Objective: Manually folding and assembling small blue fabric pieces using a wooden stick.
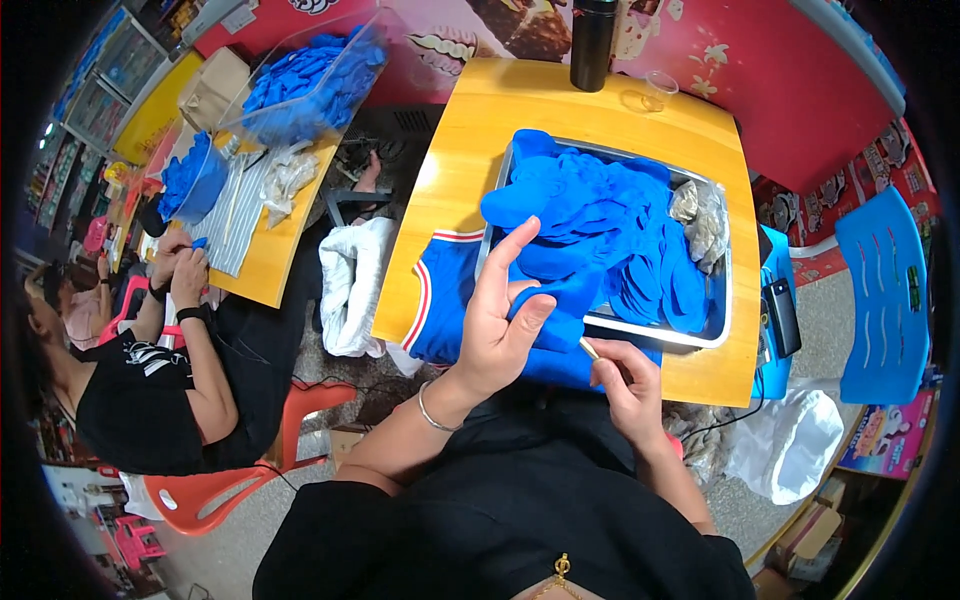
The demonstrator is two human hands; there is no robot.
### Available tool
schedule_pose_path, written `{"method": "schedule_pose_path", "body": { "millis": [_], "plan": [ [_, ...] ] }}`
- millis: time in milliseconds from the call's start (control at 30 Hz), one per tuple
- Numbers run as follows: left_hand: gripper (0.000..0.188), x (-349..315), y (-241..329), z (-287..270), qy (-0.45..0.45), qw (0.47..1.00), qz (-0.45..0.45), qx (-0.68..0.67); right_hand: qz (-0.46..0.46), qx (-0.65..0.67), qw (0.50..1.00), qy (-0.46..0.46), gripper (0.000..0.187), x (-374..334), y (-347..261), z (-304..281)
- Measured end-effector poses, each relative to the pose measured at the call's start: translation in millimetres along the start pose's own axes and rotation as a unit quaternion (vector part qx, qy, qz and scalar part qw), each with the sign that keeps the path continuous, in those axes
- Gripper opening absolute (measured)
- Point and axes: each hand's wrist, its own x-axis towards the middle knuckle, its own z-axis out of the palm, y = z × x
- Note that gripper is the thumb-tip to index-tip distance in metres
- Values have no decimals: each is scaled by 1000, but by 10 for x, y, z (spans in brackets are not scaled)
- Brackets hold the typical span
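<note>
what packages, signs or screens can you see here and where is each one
Printed box: far right on the floor, flat rectangle, pink and purple with cartoon figures.
Cardboard box: upper left on the neighbouring table, plain brown, flaps open.
Clear plastic bag: upper left beside that box, stuffed with blue pieces.
Black device: right of the metal tray, slim rectangle, dark screen.
Red banner: along the top, with cartoon pictures.

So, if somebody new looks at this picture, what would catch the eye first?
Most likely the heap of bright blue fabric pieces in the metal tray on the yellow table. In front of it, the left hand touches a blue piece while the right hand pinches a small thin tool. At the far left, another person works at a second table.
</note>
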Motion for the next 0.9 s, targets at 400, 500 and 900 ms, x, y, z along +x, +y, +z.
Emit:
{"method": "schedule_pose_path", "body": {
  "millis": [400, 500, 900],
  "plan": [
    [61, -131, -86, 36, 23, 983, 126, 134, 115, 178, 977, 1, 24, 11, -95, 47],
    [59, -113, -19, 128, 76, 991, 72, 77, 52, 107, 993, 13, 23, 36, -67, 36],
    [32, -49, 35, -39, -3, 999, -37, 29, -102, -181, 977, 55, 27, 31, -71, 18]
  ]
}}
